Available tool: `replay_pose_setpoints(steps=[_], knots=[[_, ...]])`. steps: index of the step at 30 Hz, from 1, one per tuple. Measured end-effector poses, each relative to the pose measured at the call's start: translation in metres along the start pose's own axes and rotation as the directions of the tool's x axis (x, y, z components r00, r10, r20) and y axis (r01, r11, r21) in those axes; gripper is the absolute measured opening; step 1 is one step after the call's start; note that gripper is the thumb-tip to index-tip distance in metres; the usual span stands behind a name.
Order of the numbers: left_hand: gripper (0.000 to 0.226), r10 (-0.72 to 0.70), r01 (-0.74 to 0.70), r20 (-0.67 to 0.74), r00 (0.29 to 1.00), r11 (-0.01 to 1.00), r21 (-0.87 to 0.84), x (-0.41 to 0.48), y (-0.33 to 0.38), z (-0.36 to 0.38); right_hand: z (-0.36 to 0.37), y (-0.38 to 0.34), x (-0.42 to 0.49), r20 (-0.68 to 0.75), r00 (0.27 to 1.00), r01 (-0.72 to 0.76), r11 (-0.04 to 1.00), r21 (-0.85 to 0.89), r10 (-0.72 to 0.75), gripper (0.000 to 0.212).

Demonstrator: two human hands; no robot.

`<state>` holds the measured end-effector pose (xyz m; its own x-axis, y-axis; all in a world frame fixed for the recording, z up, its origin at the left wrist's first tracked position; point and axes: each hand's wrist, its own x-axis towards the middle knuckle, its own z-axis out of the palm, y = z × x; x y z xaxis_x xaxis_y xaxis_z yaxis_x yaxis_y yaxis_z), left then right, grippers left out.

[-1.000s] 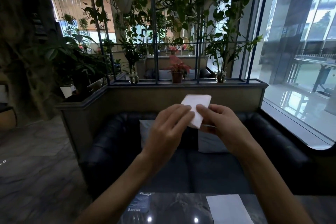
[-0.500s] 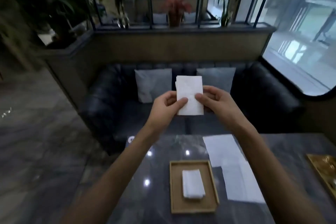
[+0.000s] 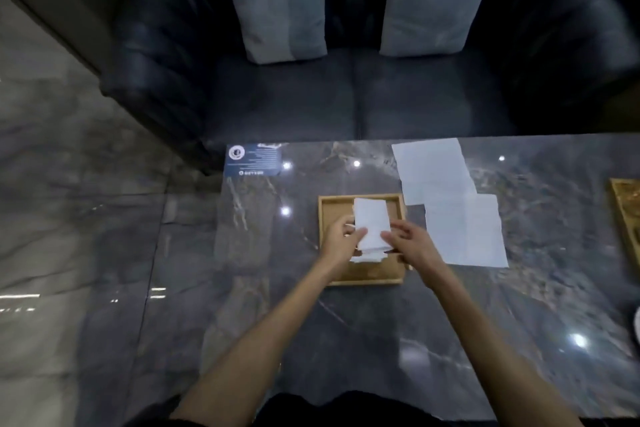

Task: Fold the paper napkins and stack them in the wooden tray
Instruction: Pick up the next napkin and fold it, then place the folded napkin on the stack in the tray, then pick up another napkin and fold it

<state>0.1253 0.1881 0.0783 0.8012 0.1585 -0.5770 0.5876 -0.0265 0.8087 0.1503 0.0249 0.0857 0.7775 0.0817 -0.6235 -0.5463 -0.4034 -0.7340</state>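
Observation:
A folded white napkin [image 3: 371, 222] is pinched between my left hand [image 3: 341, 238] and my right hand [image 3: 408, 243], low over the wooden tray [image 3: 327, 215] on the dark marble table. Another folded napkin [image 3: 367, 256] lies in the tray underneath, mostly hidden by the held one and my fingers. Two unfolded white napkins lie flat to the right of the tray, one farther back [image 3: 433, 168] and one nearer [image 3: 465, 230], overlapping at a corner.
A blue printed card [image 3: 253, 159] lies at the table's far left corner. A golden tray [image 3: 628, 208] sits at the right edge. Behind the table stands a black sofa [image 3: 353, 94] with two grey cushions. The table's left edge drops to a glossy stone floor.
My head tilted down from the plants to the table. Both hands lowered the folded napkin from chest height to just over the wooden tray.

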Motion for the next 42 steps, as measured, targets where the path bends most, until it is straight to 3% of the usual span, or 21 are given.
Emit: replay_pose_setpoints(steps=[3,7,14,21,26,30,32,35,38,42], knots=[[0.013,-0.061,0.069,-0.073,0.995,0.991,0.114,0.023,-0.036,0.016,0.011,0.03,0.023,-0.063,0.997,-0.036,0.999,-0.026,0.034,0.039],[0.007,-0.108,0.134,-0.171,0.979,0.98,0.15,0.05,-0.056,0.026,0.025,0.048,0.052,-0.011,0.999,-0.039,0.998,-0.055,0.039,0.044],[0.018,-0.171,0.226,-0.21,0.963,0.934,0.277,0.074,-0.08,0.039,0.031,0.083,0.082,0.005,0.999,-0.05,0.992,-0.117,0.051,0.053],[0.022,-0.145,0.264,-0.342,0.928,0.906,0.332,0.071,-0.09,0.05,0.037,0.103,0.081,0.012,0.997,0.077,0.978,-0.192,-0.076,0.062],[0.022,-0.151,0.317,-0.409,0.9,0.871,0.375,0.064,-0.089,0.052,0.038,0.103,0.073,-0.024,0.997,0.071,0.969,-0.237,-0.079,0.06],[0.018,-0.005,0.273,-0.507,0.862,0.847,0.457,0.057,-0.077,0.055,0.011,0.105,0.072,-0.149,0.985,0.058,0.984,-0.166,-0.084,0.049],[0.014,0.119,0.173,-0.474,0.873,0.833,0.526,0.058,-0.069,0.064,-0.021,0.114,0.078,-0.318,0.946,0.029,0.991,-0.133,-0.07,0.04],[0.005,0.201,0.027,-0.351,0.914,0.835,0.55,0.064,-0.053,0.103,-0.082,0.136,0.092,-0.569,0.822,-0.101,0.99,-0.102,0.025,0.027],[0.009,0.091,0.026,-0.217,0.972,0.876,0.482,0.072,-0.041,0.167,-0.14,0.158,0.108,-0.701,0.7,-0.258,0.963,-0.071,0.136,0.027],[0.018,-0.163,0.254,-0.247,0.955,0.881,0.4,0.091,-0.041,0.242,-0.186,0.179,0.123,-0.701,0.676,-0.325,0.945,-0.01,0.226,0.03]])
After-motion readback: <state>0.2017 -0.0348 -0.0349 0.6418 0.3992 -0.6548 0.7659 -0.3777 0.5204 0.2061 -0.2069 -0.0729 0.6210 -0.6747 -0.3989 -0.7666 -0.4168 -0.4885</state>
